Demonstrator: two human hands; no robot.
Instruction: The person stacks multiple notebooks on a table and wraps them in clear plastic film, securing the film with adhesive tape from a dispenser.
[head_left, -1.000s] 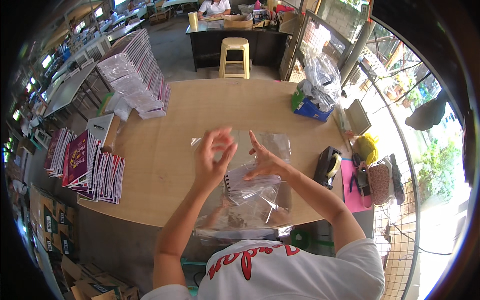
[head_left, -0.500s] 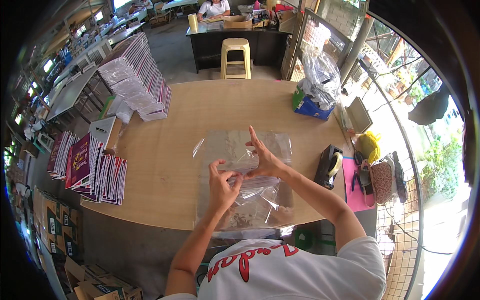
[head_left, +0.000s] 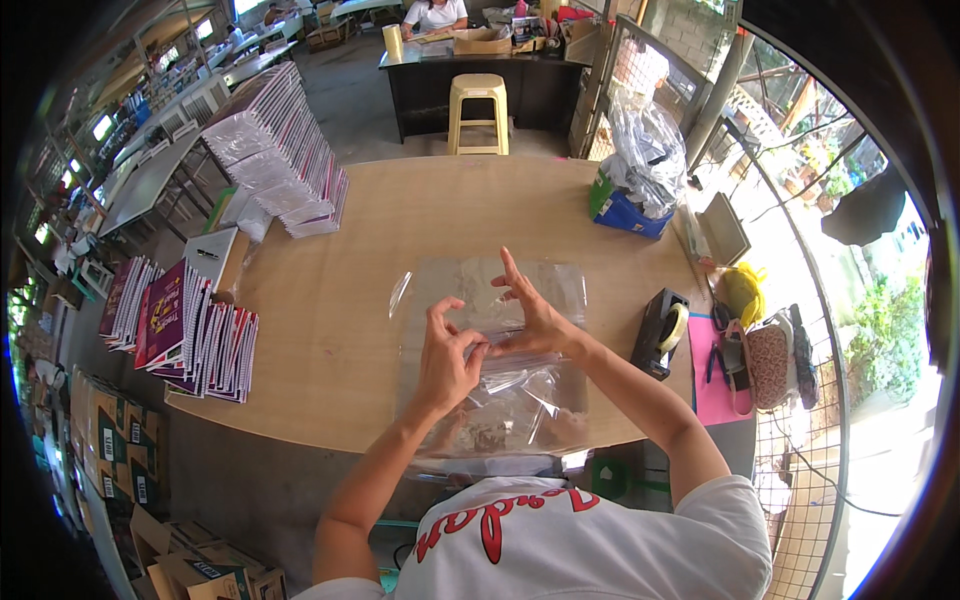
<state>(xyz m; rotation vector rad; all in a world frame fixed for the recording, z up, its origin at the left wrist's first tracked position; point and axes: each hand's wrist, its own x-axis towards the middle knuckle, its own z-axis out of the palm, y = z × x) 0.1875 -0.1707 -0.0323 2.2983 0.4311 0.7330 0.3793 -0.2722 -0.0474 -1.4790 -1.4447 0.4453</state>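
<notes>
A stack of clear plastic sheets or bags [head_left: 490, 425] lies flat on the wooden table in front of me, creased and shiny. Over its middle, my left hand [head_left: 452, 352] pinches the film between thumb and forefinger, its other fingers curled. Beside it my right hand [head_left: 535, 322] is spread, the fingers pointing up and away. Its thumb reaches left along the film, close to my left fingertips. Gathered folds of plastic run under both hands, and the exact contact is partly hidden.
On the right are a black tape dispenser [head_left: 660, 335], pink sheet [head_left: 715, 405], scissors [head_left: 718, 315] and a blue-green box [head_left: 630, 212] stuffed with plastic. Wrapped notebooks [head_left: 275, 150] tower at the far left; loose notebooks [head_left: 180, 330] lie nearer. A person [head_left: 436, 14] sits at a desk beyond.
My left hand has shifted slightly upward along the film, and its elbow has swung outward to the left. My right hand stays nearly in place. The whole view has moved a little.
</notes>
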